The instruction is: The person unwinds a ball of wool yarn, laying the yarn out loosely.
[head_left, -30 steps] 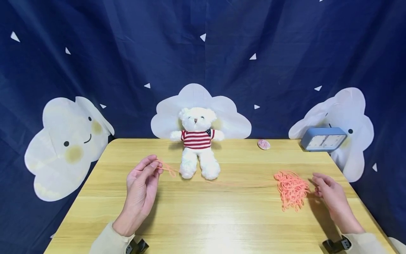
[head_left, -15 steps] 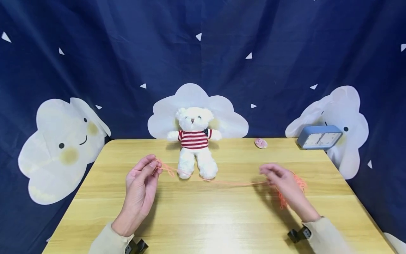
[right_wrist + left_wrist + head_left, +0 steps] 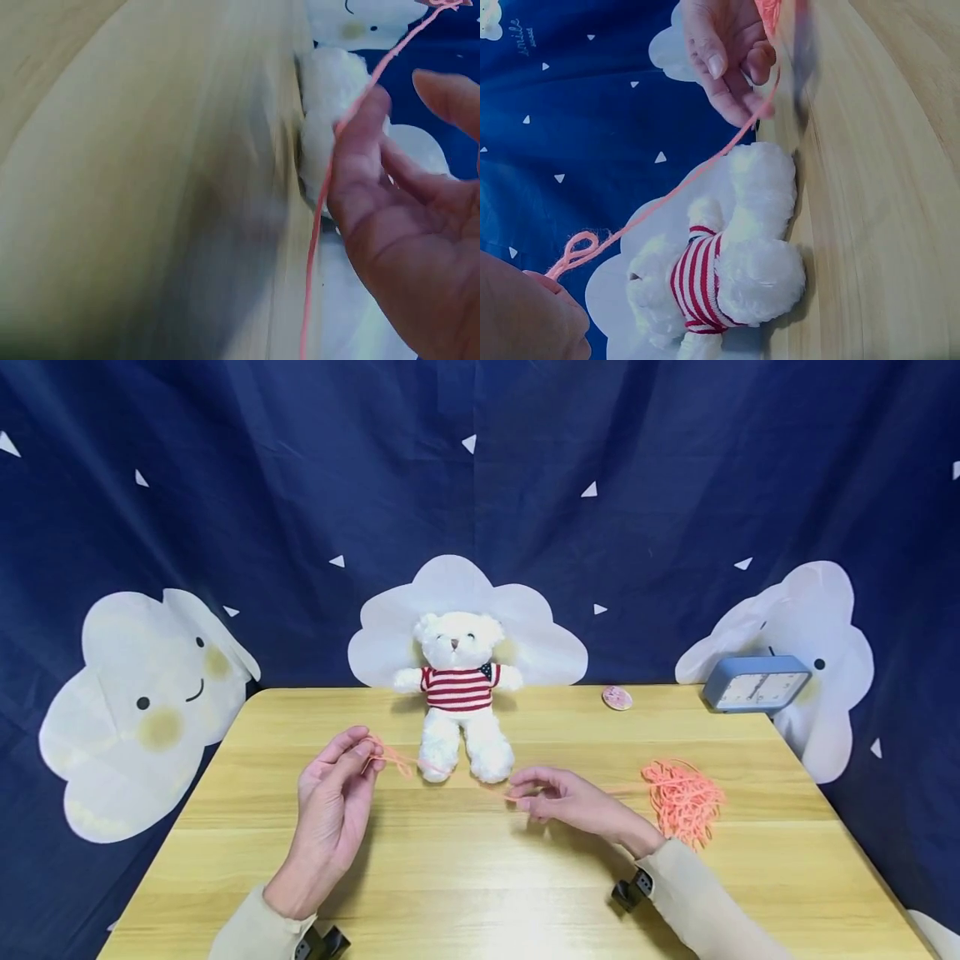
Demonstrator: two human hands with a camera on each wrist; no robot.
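My left hand pinches a looped end of orange yarn between thumb and fingertips, raised above the table's left side. From there a single strand runs right, past the bear's feet, to a tangled heap of the same yarn. Near the middle, my right hand is beside that strand with its fingers loosely bent. In the right wrist view its thumb stands apart from the fingers, and the strand passes along the outside of the fingers. A white teddy bear in a red-striped shirt sits behind the strand.
At the back right of the wooden table stands a blue clock. A small pink oval item lies at the back edge. Behind the table hangs a dark blue curtain with white clouds.
My right hand has swept left from beside the yarn heap to near the bear's feet, along the strand. The left hand stays in place, holding the loop. The head view has shifted slightly.
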